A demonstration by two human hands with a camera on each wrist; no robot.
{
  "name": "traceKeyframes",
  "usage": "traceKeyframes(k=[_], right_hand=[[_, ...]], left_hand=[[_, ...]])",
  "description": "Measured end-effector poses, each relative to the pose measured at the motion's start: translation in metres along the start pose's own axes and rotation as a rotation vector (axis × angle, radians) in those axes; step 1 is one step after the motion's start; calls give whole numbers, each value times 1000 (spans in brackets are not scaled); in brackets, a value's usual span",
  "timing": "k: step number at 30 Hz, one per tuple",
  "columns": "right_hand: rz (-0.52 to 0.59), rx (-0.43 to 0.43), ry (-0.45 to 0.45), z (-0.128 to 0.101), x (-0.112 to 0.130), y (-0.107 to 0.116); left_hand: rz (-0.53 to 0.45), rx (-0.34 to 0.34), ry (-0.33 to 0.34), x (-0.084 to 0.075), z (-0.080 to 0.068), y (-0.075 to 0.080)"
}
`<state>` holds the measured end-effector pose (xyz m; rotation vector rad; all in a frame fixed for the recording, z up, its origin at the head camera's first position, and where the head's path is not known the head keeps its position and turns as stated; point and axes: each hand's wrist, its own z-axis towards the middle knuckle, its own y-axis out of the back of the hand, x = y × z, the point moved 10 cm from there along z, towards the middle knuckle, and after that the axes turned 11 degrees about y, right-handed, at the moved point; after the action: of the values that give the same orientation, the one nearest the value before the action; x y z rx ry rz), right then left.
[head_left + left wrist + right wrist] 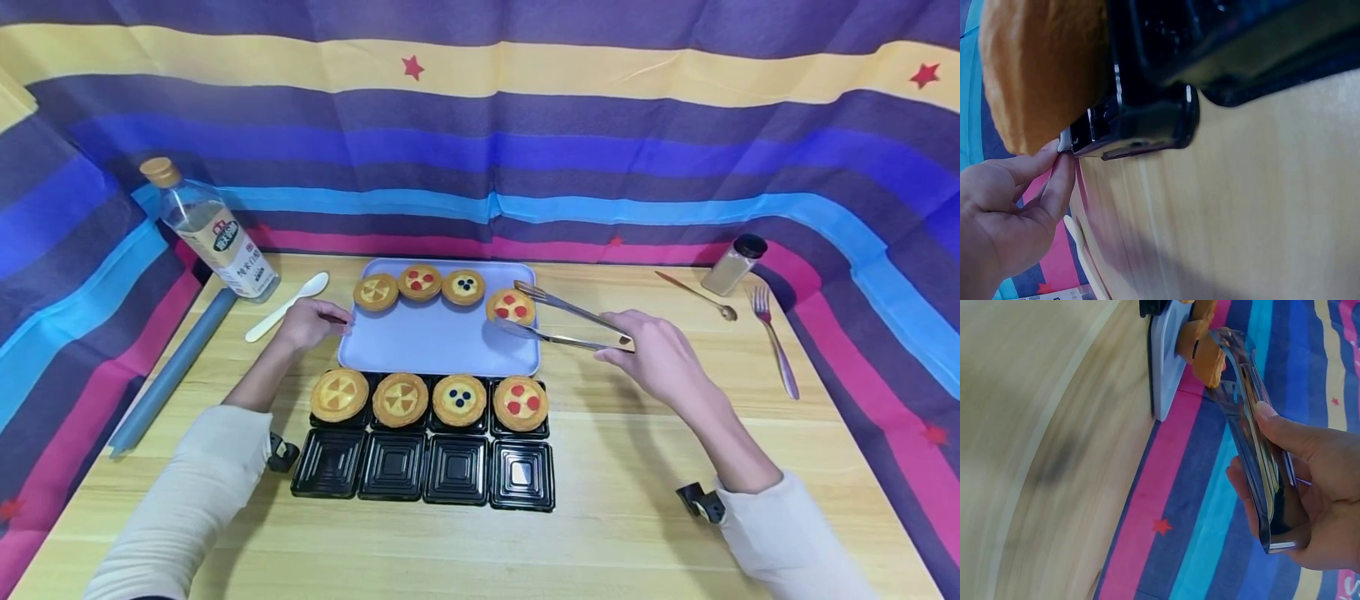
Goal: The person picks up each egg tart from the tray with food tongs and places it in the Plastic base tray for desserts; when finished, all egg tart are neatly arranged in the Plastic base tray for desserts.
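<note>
My right hand (660,354) grips metal tongs (573,315), also seen side-on in the right wrist view. Their tips are around an egg tart with red dots (512,307), over the right end of the lavender tray (442,342). My left hand (307,323) pinches the tray's left edge between thumb and fingers; a pale sliver of the tray shows at the fingertips in the left wrist view. At the tray's back left sit a tart with tan wedges (376,292), a red-dotted tart (420,283) and a tart with dark blue dots (463,287).
Before the tray, black plastic containers (392,464) form two rows; the back row bears several tarts (459,400). To the left are a bottle (225,242), a white spoon (287,307) and a grey roll (174,371). A shaker jar (733,265), small spoon (697,295) and fork (775,342) lie right.
</note>
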<state>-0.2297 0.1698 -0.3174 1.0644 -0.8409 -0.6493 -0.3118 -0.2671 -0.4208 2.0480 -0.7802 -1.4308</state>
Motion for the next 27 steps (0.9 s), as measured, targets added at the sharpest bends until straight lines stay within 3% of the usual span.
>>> traceKeyframes(k=[12,27], right_hand=[[32,-28,51,-31,14,11],[-10,-84,145,-74,34,28]], left_hand=[[-11,-2,-8,1,2,1],[14,-2,-14,-1,1,1]])
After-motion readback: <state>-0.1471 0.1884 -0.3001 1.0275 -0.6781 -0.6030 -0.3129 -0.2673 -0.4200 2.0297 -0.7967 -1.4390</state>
